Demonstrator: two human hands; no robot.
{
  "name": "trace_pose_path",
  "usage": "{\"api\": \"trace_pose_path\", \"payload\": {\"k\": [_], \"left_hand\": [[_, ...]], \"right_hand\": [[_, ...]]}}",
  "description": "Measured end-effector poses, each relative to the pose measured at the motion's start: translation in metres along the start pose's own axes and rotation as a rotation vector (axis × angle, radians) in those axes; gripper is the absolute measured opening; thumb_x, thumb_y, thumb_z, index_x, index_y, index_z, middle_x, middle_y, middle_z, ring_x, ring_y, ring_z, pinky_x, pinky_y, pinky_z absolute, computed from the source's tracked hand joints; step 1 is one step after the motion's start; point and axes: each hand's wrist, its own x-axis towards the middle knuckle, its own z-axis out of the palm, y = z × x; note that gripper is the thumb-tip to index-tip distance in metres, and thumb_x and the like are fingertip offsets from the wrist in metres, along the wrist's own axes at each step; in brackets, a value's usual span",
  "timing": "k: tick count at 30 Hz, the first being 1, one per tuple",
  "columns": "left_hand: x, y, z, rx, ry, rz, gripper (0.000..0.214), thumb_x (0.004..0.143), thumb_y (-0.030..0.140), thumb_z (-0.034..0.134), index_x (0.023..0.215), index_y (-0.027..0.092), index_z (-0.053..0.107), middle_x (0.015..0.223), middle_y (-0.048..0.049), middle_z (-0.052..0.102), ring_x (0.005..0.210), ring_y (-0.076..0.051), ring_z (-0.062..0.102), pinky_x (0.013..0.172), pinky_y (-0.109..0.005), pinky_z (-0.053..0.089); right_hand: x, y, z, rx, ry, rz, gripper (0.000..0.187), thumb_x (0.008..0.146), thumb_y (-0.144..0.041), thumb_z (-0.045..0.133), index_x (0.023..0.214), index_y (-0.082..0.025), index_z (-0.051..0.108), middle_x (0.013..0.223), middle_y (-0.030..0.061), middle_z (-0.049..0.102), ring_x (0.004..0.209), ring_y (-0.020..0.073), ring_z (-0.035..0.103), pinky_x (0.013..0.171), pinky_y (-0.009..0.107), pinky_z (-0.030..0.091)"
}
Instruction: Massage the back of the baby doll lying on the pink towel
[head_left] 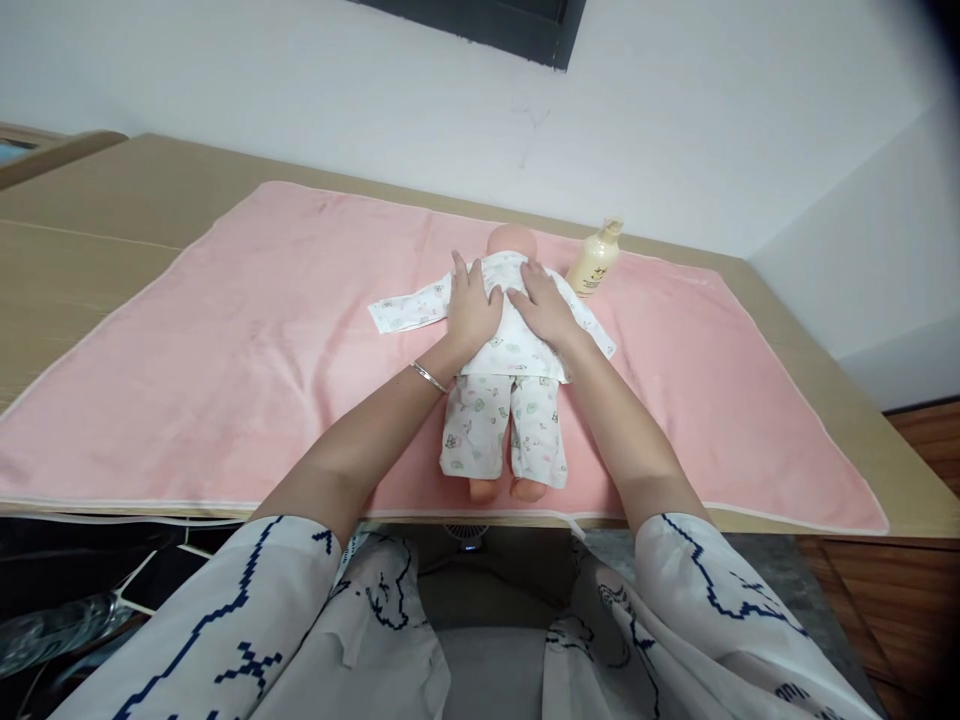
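Note:
A baby doll (512,240) lies on a pink blanket (300,330), its head toward the wall and its feet at the table's front edge. It wears a white printed top (506,345) and matching trousers (474,425). My left hand (472,305) rests flat on the left side of the doll's upper body, fingers stretched out. On the right side my right hand (546,305) lies likewise, fingers extended over the cloth. The doll's sleeves spread out to both sides. Whether its face is down cannot be made out for certain.
A cream pump bottle (595,260) stands on the blanket just right of the doll's head. The wooden table (135,200) meets a white wall behind. Below the front edge at left is a clear plastic bottle (60,632). Wooden panels (862,590) are at lower right.

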Motion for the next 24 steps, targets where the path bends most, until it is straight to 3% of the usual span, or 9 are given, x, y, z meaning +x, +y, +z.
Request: {"api": "trace_pose_path", "payload": {"k": [5,10,13,17,20,24], "left_hand": [[0.001,0.001,0.001,0.062,-0.066,0.035,0.051,0.094,0.035,0.044,0.141,0.015,0.043,0.155,-0.0147,0.044,0.15,-0.026,0.03,0.128,-0.049,0.014],[0.002,-0.001,0.002,0.075,-0.062,0.034,0.048,0.094,0.034,0.044,0.137,0.014,0.049,0.151,-0.0146,0.049,0.147,-0.027,0.035,0.127,-0.047,0.019],[0.003,-0.002,0.001,0.093,-0.086,0.039,0.048,0.095,0.033,0.041,0.137,0.013,0.05,0.153,-0.015,0.045,0.149,-0.028,0.033,0.127,-0.047,0.02],[0.002,0.001,0.002,0.175,-0.133,0.073,0.047,0.097,0.03,0.038,0.138,0.009,0.05,0.155,-0.0169,0.042,0.15,-0.029,0.03,0.126,-0.046,0.021],[0.0,0.007,0.003,0.241,-0.146,0.129,0.044,0.098,0.026,0.034,0.134,0.012,0.055,0.152,-0.0141,0.048,0.148,-0.028,0.034,0.125,-0.046,0.025],[0.002,0.014,0.001,0.28,-0.172,0.16,0.042,0.097,0.022,0.033,0.131,0.016,0.058,0.148,-0.0104,0.053,0.144,-0.026,0.041,0.124,-0.045,0.028]], "right_hand": [[-0.006,-0.006,0.002,-0.028,0.054,0.161,0.076,0.096,-0.053,0.033,0.152,-0.002,0.028,0.162,0.0208,0.023,0.153,0.0334,0.017,0.125,0.055,0.014],[-0.015,-0.034,0.004,-0.094,-0.032,-0.045,0.062,0.096,-0.035,0.033,0.148,-0.002,0.037,0.16,0.0179,0.03,0.152,0.0293,0.021,0.127,0.049,0.013],[-0.011,-0.024,-0.001,-0.012,-0.074,-0.12,0.06,0.097,-0.041,0.035,0.15,-0.013,0.039,0.161,0.0092,0.032,0.153,0.0237,0.021,0.127,0.046,0.013],[0.0,0.013,-0.002,0.094,-0.032,-0.051,0.066,0.096,-0.056,0.032,0.152,-0.021,0.035,0.164,0.0028,0.024,0.155,0.0234,0.012,0.127,0.048,0.009],[0.005,0.028,0.003,0.119,0.026,0.036,0.069,0.096,-0.059,0.026,0.153,-0.02,0.033,0.165,0.0043,0.022,0.155,0.0265,0.011,0.127,0.051,0.01],[0.0,0.007,0.004,-0.007,0.069,0.115,0.063,0.099,-0.045,0.025,0.148,-0.009,0.037,0.158,0.0163,0.036,0.151,0.0326,0.025,0.123,0.053,0.021]]}}
